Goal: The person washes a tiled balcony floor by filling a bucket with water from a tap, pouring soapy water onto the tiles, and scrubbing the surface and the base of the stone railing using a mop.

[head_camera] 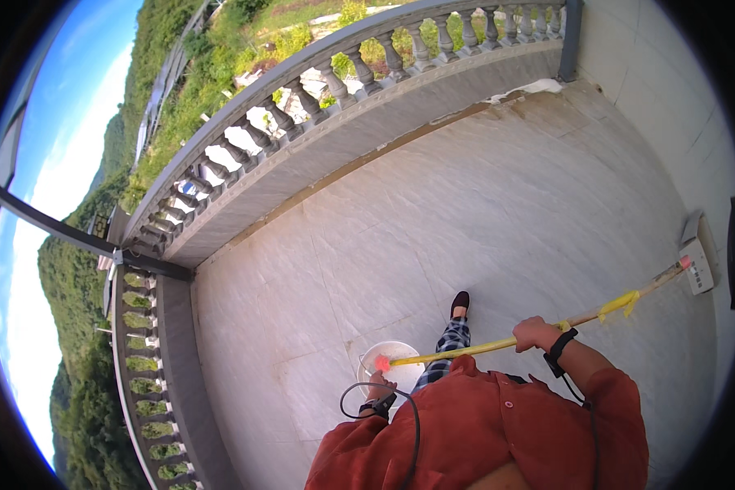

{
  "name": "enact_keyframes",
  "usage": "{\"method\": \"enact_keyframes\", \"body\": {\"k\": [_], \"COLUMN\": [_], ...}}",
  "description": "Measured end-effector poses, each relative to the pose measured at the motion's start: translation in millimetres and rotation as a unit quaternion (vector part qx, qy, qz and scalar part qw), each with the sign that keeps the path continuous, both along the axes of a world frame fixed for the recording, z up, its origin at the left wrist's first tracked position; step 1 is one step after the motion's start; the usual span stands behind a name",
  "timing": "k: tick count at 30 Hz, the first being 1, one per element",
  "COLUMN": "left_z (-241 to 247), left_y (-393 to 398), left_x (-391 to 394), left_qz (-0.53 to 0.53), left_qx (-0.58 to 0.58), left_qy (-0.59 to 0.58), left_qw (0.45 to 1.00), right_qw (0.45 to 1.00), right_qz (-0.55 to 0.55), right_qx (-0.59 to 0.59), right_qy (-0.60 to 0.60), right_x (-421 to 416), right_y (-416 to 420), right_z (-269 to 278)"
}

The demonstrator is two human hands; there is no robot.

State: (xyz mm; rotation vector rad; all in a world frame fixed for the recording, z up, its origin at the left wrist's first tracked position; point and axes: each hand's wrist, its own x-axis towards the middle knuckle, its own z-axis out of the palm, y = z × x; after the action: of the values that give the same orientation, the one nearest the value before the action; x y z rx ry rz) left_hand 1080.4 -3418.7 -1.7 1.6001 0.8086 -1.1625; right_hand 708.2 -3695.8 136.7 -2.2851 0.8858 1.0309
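Note:
My right hand (534, 334) is wrapped around a long pole (484, 348) bound in yellow tape. One pole end, covered in something pink, lies across the mouth of a white bucket (408, 351). The other end slants up to the right and also has a pink tip. My left hand (382, 387) is at the bucket's near-left rim with its fingers curled by the wire handle; the exact hold is partly hidden. Both wrists carry black straps with cables. A dark shoe (460, 302) and checked trouser leg (455, 335) are beside the bucket.
Pale stone-look tiles (367, 263) cover the balcony floor. A stone balustrade (343, 92) runs along the far side, and another (144, 380) along the left. A cardboard box (698, 254) sits by the right wall (661, 79). A dark post (569, 43) marks the far corner.

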Motion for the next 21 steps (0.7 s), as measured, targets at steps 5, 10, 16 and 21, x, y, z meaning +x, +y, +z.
{"method": "enact_keyframes", "body": {"k": [5, 10, 16, 21], "left_z": [-23.5, -18.4, -14.4, -0.4], "left_y": [-148.2, -304.5, -487.3, -638.0], "left_x": [4.4, 15.3, 17.2, 20.3], "left_qz": [-0.056, -0.101, -0.11, -0.135], "left_qx": [-0.017, -0.013, -0.011, -0.012], "left_qy": [0.019, 0.021, -0.023, -0.046], "left_qw": [0.998, 0.995, 0.994, 0.99], "right_qw": [0.997, 0.986, 0.901, 0.876], "right_qz": [-0.07, -0.155, -0.35, -0.356], "right_qx": [-0.042, 0.061, 0.255, 0.314], "right_qy": [-0.013, 0.005, -0.044, -0.087], "right_x": [4.0, -16.8, -38.0, -35.7], "right_y": [-145.7, -235.0, -343.7, -524.2], "right_z": [8.1, -5.4, -26.7, -15.7]}}
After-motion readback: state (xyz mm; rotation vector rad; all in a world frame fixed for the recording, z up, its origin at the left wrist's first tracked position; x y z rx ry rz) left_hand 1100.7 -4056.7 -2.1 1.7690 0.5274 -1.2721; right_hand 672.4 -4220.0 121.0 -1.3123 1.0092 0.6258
